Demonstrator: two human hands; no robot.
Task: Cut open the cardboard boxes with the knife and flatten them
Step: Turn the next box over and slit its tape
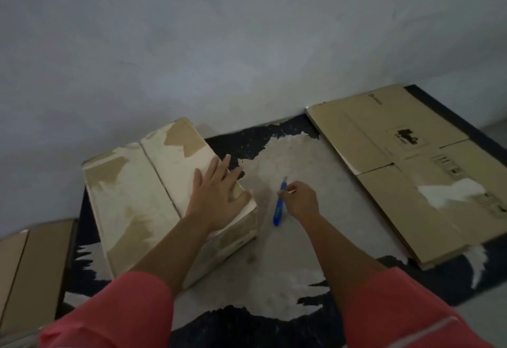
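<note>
A closed cardboard box (142,196) with torn, pale top flaps stands on the worn dark table (288,251), left of centre. My left hand (216,196) lies flat on the box's near right corner, fingers spread. Just right of the box, my right hand (301,201) pinches a blue utility knife (279,205) near its blade end. The knife's handle points toward me and it sits low over the table. A flattened cardboard box (406,172) lies at the right, against the wall.
Another piece of brown cardboard (30,265) lies at the lower left, off the table's edge. A grey wall (247,46) runs close behind the table. The table's surface is dark with a large pale worn patch in the middle.
</note>
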